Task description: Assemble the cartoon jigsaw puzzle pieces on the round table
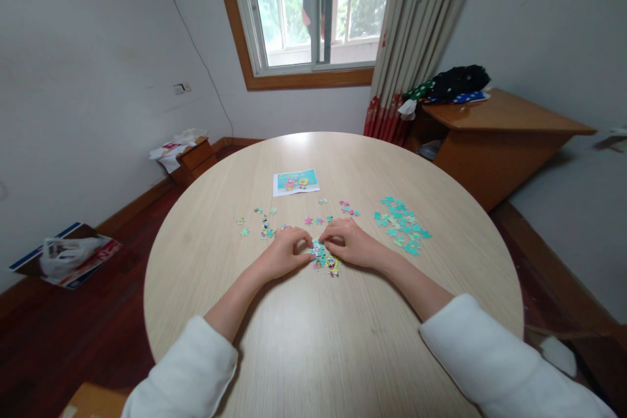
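A partly joined jigsaw puzzle (332, 266) with a yellow cartoon figure lies flat on the round table (313, 339). My left hand (288, 252) is at its upper left edge, thumb and forefinger curled together on the pieces there. From the other side my right hand (349, 243) pinches at the top edge, and its fingers partly hide the pieces. Just beyond both hands lie a few loose pink and teal pieces (319, 221). Which single piece each hand grips is too small to make out.
A printed reference picture (296, 181) lies farther back. Teal pieces (401, 223) are spread at the right, and mixed pieces (265, 225) at the left. Behind the table are a window (318, 6), a curtain (406, 32) and a wooden desk (509, 117) bearing cloth.
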Demonstrator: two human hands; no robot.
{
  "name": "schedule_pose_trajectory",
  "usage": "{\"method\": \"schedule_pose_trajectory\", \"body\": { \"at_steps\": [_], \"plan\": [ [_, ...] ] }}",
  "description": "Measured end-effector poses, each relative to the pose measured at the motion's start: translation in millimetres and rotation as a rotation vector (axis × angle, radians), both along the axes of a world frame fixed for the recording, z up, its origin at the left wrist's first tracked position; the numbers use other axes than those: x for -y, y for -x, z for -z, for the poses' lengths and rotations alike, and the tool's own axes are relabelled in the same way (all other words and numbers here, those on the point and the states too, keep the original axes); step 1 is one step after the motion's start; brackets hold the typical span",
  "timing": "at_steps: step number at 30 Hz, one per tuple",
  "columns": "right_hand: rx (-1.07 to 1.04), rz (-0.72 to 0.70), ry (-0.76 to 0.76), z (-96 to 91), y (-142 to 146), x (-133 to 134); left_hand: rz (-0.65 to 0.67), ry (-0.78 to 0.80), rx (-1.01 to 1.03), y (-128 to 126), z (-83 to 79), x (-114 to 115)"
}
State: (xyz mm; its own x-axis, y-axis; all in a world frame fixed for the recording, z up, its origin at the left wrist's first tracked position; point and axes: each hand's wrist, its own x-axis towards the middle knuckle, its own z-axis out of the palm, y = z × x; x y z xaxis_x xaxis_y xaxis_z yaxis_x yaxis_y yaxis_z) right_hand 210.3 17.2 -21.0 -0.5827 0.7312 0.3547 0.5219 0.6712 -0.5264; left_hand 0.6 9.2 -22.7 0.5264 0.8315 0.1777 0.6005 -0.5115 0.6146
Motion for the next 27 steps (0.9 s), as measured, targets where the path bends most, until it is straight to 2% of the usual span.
{"method": "schedule_pose_trajectory", "body": {
  "at_steps": [27],
  "plan": [
    [-0.008, -0.003, 0.005, 0.4, -0.5, -0.6, 0.078, 0.021, 0.051, 3.5, 4.5, -4.5]
  ]
}}
